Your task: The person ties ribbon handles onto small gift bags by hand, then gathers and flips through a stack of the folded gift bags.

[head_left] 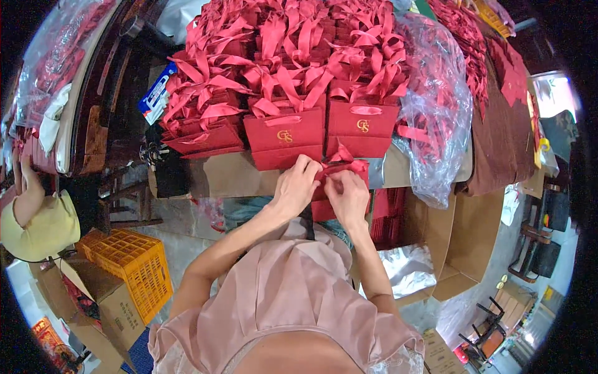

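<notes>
Just in front of the table's near edge, a small red paper gift bag (323, 190) with a red ribbon (346, 165) at its top is between my two hands. My left hand (298, 186) pinches at the ribbon's left side, its fingertips pressed together. From the other side my right hand (349, 196) has its fingers curled in on the ribbon, partly hiding it. Right behind stand rows of similar red gift bags (285, 149) with gold lettering and ribbon handles, packed tightly on the table.
Clear plastic (436, 106) with red bags inside lies right of the rows. An open cardboard box (464, 243) stands low on the right, a yellow crate (134, 268) on the left floor. At far left, another person's yellow sleeve (43, 227) shows.
</notes>
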The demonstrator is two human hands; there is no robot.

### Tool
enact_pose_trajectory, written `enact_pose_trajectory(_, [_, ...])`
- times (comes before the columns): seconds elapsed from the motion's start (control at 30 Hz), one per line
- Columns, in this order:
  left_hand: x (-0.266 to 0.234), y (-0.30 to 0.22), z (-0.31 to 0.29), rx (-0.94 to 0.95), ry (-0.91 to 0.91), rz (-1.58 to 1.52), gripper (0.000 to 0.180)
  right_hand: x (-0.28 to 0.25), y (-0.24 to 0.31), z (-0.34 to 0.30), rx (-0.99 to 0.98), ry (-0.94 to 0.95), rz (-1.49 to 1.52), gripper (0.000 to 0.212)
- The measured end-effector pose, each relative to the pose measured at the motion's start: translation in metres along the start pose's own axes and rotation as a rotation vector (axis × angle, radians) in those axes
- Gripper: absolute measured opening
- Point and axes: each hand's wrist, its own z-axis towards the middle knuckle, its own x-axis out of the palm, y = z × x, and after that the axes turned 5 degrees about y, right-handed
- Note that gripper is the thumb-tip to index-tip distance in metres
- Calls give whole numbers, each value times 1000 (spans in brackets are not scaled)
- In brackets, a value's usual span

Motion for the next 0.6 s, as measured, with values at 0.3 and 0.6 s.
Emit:
enact_pose_trajectory(0.3, [5,3,-1,63,-79,-148,17,0,19,-1,100,-21,86,12])
enact_pose_trajectory(0.6, [-8,-1,-6,23,-68,-231,13,-3,28,0,193,46,186,13])
